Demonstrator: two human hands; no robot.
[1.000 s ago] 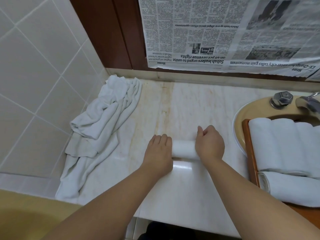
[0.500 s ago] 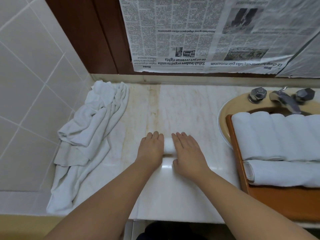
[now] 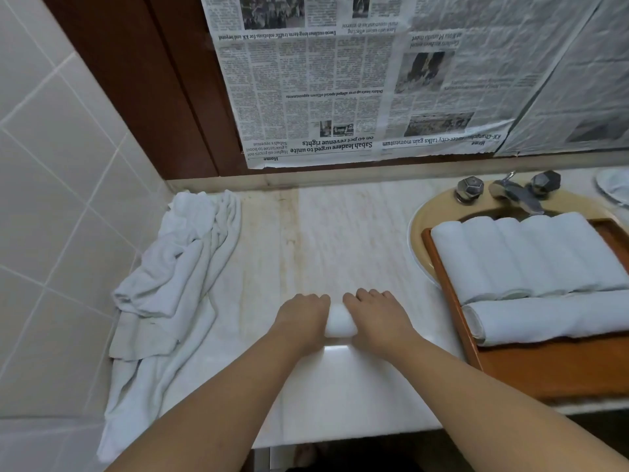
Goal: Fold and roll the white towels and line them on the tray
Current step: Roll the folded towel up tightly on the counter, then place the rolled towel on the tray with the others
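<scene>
On the marble surface [image 3: 340,240], near its front edge, lies one small white roll [image 3: 339,322], only its middle showing between two hands. Left hand [image 3: 301,318] and right hand [image 3: 381,318] lie palm down over the roll's two ends, fingers [image 3: 369,296] straight and pointing away from the body, pressing on it rather than curling round it. A bright patch of glare sits on the stone just in front of the roll.

To the right, one wooden tray [image 3: 558,366] rests across a tan sink [image 3: 420,223]. It carries finished rolls [image 3: 524,257]: about five side by side in a row, running front to back and touching each other, though the rightmost reach the frame edge so the count is not certain. One more roll [image 3: 551,316] lies crosswise in front of that row, touching its near ends. The front half of the tray is bare wood.

Behind the tray stand two tap knobs [image 3: 469,188] with one spout [image 3: 517,195] between them.

At the left, against the tiled wall [image 3: 51,199], sits one loose heap of unfolded towels [image 3: 177,267], draped over the surface's edge; how many it holds cannot be told. Two newspaper sheets [image 3: 340,90] hang upside down behind.
</scene>
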